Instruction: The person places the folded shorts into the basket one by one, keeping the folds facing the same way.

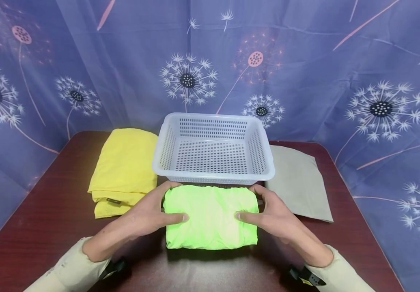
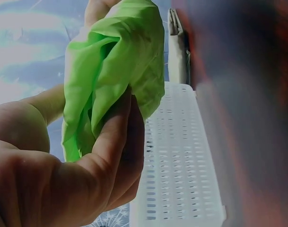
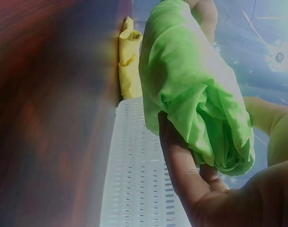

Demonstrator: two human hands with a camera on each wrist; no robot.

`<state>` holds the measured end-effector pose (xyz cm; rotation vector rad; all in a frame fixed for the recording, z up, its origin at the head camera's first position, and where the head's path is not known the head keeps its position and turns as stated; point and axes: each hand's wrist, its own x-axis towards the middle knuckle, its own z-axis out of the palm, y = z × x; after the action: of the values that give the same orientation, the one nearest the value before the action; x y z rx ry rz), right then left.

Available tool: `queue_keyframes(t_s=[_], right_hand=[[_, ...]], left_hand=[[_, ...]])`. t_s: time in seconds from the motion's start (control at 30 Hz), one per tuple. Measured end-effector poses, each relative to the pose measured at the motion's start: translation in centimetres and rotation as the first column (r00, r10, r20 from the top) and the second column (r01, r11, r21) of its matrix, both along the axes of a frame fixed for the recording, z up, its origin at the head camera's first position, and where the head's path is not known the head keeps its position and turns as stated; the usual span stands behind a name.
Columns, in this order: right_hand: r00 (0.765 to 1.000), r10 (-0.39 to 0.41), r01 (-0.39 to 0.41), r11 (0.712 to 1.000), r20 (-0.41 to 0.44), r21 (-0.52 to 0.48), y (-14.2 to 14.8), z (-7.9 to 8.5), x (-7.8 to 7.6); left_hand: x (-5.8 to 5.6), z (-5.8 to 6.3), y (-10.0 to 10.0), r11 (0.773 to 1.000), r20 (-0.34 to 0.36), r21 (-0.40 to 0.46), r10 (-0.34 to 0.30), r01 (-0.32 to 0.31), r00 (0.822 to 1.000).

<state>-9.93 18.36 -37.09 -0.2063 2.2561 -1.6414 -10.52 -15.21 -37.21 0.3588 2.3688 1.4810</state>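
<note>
- Your left hand (image 1: 155, 215) grips the left end of the folded green cloth (image 1: 211, 217), its thumb lying across the face turned towards you and its fingers round the far side.
- Your right hand (image 1: 273, 213) grips the right end the same way, thumb pointing inward across the face; in the right wrist view its fingers press against the bundle's other side.
- Both hands are parted only by the bundle's thickness between thumb and fingers.
- The green cloth is between your hands, on your side of the white basket (image 1: 210, 177), with a shadow on the table (image 1: 27, 235) below its near edge.
- At its left end you see loose, layered folds; its right end is bunched.
- To the left of the basket you have a folded yellow cloth (image 1: 126, 162); to the right, a folded grey cloth (image 1: 297, 178).
</note>
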Motion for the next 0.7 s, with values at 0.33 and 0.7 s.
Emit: queue_keyframes(t_s=[0.33, 0.7], right_hand=[[0.996, 0.02, -0.022, 1.0, -0.091, -0.015, 0.4, 0.6, -0.7], [0.995, -0.04, 0.037, 0.999, -0.092, -0.027, 0.8, 2.3, -1.3]], left_hand=[[-0.9, 1.0, 0.4, 0.999, -0.079, 0.008, -0.036, 0.036, 0.996], [-1.6, 2.3, 0.8, 0.989, -0.019, 0.138, -0.042, 0.044, 0.999]])
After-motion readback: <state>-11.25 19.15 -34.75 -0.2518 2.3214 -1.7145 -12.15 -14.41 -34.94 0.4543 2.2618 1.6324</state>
